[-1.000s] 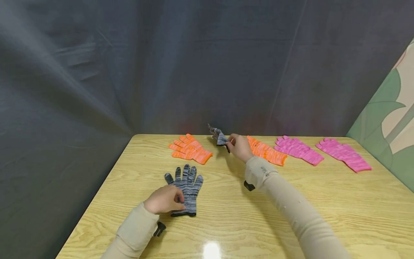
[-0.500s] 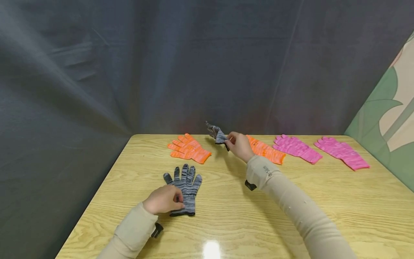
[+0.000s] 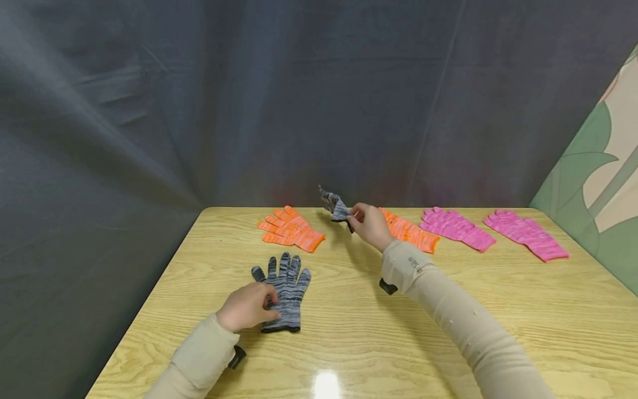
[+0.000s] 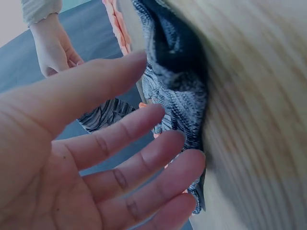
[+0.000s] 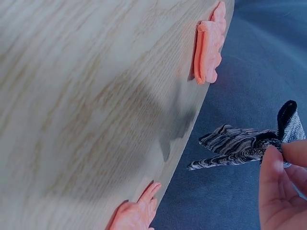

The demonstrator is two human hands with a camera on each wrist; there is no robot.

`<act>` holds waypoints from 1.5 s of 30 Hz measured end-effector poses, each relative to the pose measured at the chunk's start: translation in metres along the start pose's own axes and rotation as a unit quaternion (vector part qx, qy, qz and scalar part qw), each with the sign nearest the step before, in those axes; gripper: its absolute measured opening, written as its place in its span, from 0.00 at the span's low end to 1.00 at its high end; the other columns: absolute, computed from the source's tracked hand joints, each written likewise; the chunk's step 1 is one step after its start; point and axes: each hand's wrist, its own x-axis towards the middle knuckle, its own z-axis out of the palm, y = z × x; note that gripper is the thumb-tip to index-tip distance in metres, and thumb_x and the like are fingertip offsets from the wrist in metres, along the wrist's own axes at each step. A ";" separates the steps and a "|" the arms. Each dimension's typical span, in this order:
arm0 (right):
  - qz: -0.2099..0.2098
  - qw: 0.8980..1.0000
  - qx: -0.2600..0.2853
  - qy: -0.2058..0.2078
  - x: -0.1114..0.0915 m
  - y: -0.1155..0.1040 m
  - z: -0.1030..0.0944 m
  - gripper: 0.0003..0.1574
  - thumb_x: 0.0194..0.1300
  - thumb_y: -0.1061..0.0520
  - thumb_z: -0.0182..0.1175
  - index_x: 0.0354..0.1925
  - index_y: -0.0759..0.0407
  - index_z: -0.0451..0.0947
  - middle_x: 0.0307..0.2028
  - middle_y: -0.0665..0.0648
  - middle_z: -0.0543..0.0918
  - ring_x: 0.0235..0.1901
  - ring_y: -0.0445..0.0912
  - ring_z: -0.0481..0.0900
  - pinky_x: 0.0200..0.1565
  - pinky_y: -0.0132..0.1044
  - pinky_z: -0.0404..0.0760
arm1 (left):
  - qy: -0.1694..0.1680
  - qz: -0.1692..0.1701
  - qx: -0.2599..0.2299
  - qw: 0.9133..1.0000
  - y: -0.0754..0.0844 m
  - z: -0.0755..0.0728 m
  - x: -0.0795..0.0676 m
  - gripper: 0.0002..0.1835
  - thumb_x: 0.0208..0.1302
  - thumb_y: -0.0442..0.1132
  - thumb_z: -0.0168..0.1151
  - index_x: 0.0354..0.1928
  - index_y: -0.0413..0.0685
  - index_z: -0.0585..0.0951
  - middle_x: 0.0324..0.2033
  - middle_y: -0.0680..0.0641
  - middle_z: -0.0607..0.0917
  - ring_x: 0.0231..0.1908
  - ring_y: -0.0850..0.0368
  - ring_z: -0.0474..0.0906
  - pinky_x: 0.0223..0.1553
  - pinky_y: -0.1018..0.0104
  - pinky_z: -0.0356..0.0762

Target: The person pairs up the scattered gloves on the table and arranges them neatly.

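Note:
A grey-and-black striped knit glove lies flat on the table, fingers pointing away and its dark cuff toward me. Over its left side hovers my left hand; in the left wrist view the thumb and fingers are spread apart beside the knit, gripping nothing. Farther back, my right hand pinches the cuff of a second grey striped glove between thumb and fingers. That glove is held up off the table, its fingers pointing up and left, as the right wrist view also shows.
An orange glove lies at the back left. Another orange glove is partly hidden behind my right hand. Two pink gloves lie farther right along the back of the wooden table. A dark curtain hangs behind.
My left hand has drawn back slightly to the left, and its thumb and fingers have parted from the flat grey glove. The right hand keeps the other glove raised in nearly the same place.

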 end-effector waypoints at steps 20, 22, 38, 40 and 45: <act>0.002 1.000 0.010 0.003 -0.002 -0.003 -0.005 0.13 0.64 0.57 0.57 0.42 0.66 0.78 0.30 0.63 0.83 0.30 0.51 0.80 0.33 0.42 0.79 | -0.013 -0.018 0.010 1.000 -0.001 0.001 0.001 0.15 0.46 0.43 0.74 0.34 0.46 0.80 0.22 0.52 0.74 0.23 0.59 0.67 0.25 0.65 0.66; 0.000 1.000 0.009 0.004 -0.003 -0.004 -0.005 0.13 0.64 0.57 0.57 0.42 0.66 0.78 0.30 0.63 0.83 0.29 0.50 0.80 0.32 0.41 0.79 | -0.015 -0.019 0.011 1.000 -0.001 0.001 0.002 0.15 0.46 0.44 0.74 0.34 0.46 0.80 0.22 0.52 0.74 0.23 0.59 0.67 0.24 0.65 0.66; -0.019 1.000 0.015 -0.005 -0.011 -0.019 -0.007 0.12 0.64 0.57 0.58 0.42 0.64 0.78 0.30 0.62 0.84 0.29 0.49 0.81 0.31 0.40 0.80 | -0.017 -0.024 0.012 1.000 0.001 0.001 0.000 0.15 0.46 0.42 0.74 0.34 0.44 0.80 0.22 0.51 0.74 0.22 0.59 0.67 0.23 0.65 0.66; -0.022 1.000 0.016 -0.003 -0.012 -0.020 -0.007 0.12 0.64 0.57 0.58 0.42 0.64 0.78 0.30 0.62 0.84 0.28 0.49 0.81 0.31 0.39 0.79 | -0.018 -0.025 0.012 0.999 0.000 0.001 0.001 0.15 0.46 0.42 0.74 0.34 0.44 0.80 0.22 0.51 0.75 0.22 0.59 0.67 0.23 0.65 0.66; -0.032 0.999 0.016 0.006 -0.013 -0.022 -0.006 0.11 0.63 0.57 0.59 0.39 0.64 0.79 0.29 0.61 0.84 0.28 0.49 0.81 0.32 0.40 0.79 | -0.020 -0.027 0.012 0.999 0.000 0.001 0.001 0.15 0.46 0.42 0.74 0.33 0.44 0.80 0.22 0.51 0.75 0.22 0.59 0.67 0.24 0.65 0.66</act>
